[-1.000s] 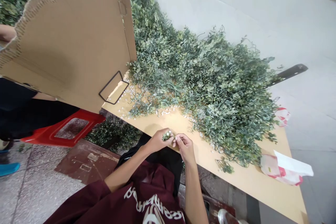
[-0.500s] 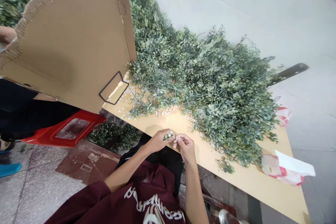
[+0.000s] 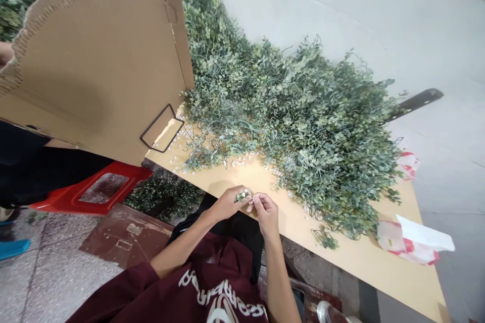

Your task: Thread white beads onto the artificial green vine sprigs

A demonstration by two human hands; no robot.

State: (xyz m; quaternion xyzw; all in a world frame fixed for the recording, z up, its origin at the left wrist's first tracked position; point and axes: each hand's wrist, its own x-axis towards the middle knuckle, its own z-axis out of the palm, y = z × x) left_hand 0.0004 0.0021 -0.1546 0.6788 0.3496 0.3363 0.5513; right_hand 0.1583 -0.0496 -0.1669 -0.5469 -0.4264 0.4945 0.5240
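Note:
Close together over the table's near edge are both my hands. My left hand (image 3: 230, 203) is closed around a small sprig of artificial leaves (image 3: 242, 195), with pale bits showing at its top. Thumb and fingers of my right hand (image 3: 267, 212) are pinched together, touching the left fingertips; whatever is between them is too small to make out. Just beyond my hands lies a large heap of artificial greenery (image 3: 303, 126) with thin stems. Small white pieces (image 3: 242, 160) are scattered along the heap's near side.
A torn cardboard sheet (image 3: 102, 55) stands at the left of the table (image 3: 341, 257), near a black wire frame (image 3: 162, 128). Behind it are a person's dark clothes and a red stool (image 3: 91, 192). A dark handle (image 3: 420, 103) and red-white packaging (image 3: 413, 242) lie on the right.
My right hand has shifted very slightly left, still pinched by the left fingertips. The view has drifted a little; otherwise things stand as before.

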